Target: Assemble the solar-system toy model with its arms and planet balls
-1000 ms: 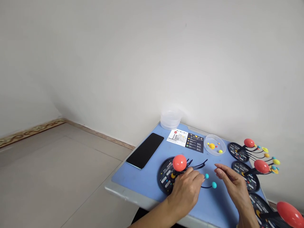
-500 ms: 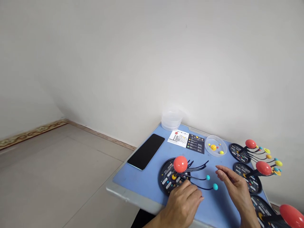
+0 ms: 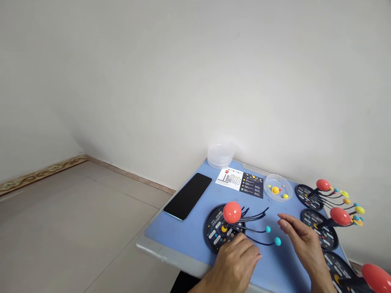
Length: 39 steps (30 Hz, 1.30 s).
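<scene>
A solar system model with a round black base and a red-orange ball stands on the blue table. Thin black arms fan out to its right; two end in teal balls. My left hand rests by the near edge of the base, its fingers curled and touching the rim. My right hand hovers to the right of the teal balls, fingers loosely apart and holding nothing.
A black phone lies at the left. An instruction sheet, a clear cup and a clear dish with small balls sit at the back. Three finished models stand along the right edge, by the wall.
My left hand has slid back from the model's arms to the near rim of the base. My right hand has barely moved.
</scene>
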Tool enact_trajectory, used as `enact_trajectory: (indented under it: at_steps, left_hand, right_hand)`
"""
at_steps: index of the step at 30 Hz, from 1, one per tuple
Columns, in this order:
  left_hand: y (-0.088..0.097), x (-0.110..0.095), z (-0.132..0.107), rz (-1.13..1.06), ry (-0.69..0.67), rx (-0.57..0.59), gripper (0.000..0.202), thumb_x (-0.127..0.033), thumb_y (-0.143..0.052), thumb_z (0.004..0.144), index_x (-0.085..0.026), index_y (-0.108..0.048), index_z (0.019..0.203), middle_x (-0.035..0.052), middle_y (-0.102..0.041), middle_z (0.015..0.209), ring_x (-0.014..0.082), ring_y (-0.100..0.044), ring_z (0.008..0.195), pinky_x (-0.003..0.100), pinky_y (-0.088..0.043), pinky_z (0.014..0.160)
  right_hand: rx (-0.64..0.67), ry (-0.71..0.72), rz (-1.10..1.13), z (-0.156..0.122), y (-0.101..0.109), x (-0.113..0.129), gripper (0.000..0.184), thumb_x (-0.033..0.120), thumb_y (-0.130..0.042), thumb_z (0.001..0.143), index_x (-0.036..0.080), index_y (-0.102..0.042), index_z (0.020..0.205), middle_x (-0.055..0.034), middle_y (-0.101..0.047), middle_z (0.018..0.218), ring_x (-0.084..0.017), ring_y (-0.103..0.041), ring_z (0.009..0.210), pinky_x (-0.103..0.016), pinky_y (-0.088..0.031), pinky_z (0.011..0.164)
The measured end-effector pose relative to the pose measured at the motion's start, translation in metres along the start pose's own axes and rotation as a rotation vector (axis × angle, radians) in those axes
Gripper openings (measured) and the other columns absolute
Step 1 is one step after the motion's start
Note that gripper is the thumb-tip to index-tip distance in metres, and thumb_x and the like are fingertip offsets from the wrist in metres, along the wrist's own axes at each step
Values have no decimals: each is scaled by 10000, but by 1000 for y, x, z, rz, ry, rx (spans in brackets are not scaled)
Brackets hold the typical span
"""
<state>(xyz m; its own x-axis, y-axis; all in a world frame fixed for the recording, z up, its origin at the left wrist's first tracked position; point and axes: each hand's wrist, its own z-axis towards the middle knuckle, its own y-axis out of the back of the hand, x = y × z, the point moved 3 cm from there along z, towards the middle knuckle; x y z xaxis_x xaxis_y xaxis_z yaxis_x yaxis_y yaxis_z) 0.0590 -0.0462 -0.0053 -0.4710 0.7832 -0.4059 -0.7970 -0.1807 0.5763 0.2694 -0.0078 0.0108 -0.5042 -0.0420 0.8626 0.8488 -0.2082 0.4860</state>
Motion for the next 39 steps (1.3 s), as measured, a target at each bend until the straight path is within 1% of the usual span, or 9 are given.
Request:
enact_trajectory:
  at_steps: [10, 16, 21, 26, 31, 34, 37, 39]
  left_hand:
    - [0, -1, -1, 9, 4, 22, 240, -110, -472, 927, -170, -583, 723, 27, -602, 660, 161, -536, 633, 262, -458, 566]
    - [0, -1, -1, -9, 8, 25, 226, -94, -472, 922, -166, -571, 732, 29, -609, 667, 163, -520, 639, 264, -453, 575]
    - [0, 0, -1, -13, 10, 18, 232, -93, -458, 927, -165, -576, 741, 31, -609, 671, 162, -518, 633, 264, -450, 572]
    - [-1, 0, -1, -2, 8, 23, 248, -106, -451, 933, -172, -578, 731, 29, -599, 656, 161, -528, 627, 261, -450, 569]
    - [0, -1, -1, 15, -2, 26, 251, -111, -444, 938, -170, -578, 735, 28, -607, 660, 157, -532, 620, 261, -448, 574]
    - [1, -1, 0, 29, -12, 19, 250, -115, -433, 944, -166, -575, 744, 21, -610, 658, 152, -531, 594, 261, -435, 557]
    - [2, -2, 0, 53, -17, 10, 267, -129, -419, 952, -172, -568, 734, 8, -603, 638, 149, -530, 563, 265, -422, 538]
    - [2, -2, 0, 66, -16, 17, 284, -140, -403, 959, -176, -563, 728, 2, -598, 626, 148, -534, 547, 267, -417, 530]
  right_hand:
    - [-9, 21, 3, -1, -1, 1, 420, 561, -659, 749, 213, -771, 956, -83, -760, 900, -249, -703, 824, -325, -575, 758]
    - [1, -10, 81, -2, -2, 4, 458, 579, -620, 774, 189, -759, 970, -83, -753, 805, -220, -703, 748, -299, -588, 718]
    - [-24, 2, 88, -3, 0, 9, 460, 579, -585, 801, 180, -755, 953, -64, -720, 756, -197, -672, 707, -279, -580, 686]
    - [-65, 83, 78, -4, 3, 10, 426, 540, -542, 852, 180, -750, 945, -49, -685, 728, -177, -635, 678, -260, -553, 646]
    - [-71, 154, 59, -6, 6, 11, 420, 504, -489, 894, 177, -751, 916, -49, -665, 706, -177, -609, 668, -273, -528, 648]
    - [-30, 208, 63, -8, 7, 12, 456, 496, -435, 923, 184, -754, 831, -43, -637, 665, -176, -586, 660, -276, -499, 639]
    - [39, 273, 101, -10, 7, 13, 502, 476, -379, 954, 193, -739, 748, -27, -581, 602, -160, -546, 616, -268, -448, 600]
    - [97, 321, 140, -10, 7, 13, 518, 464, -358, 966, 193, -731, 730, -19, -550, 575, -151, -520, 584, -266, -417, 575]
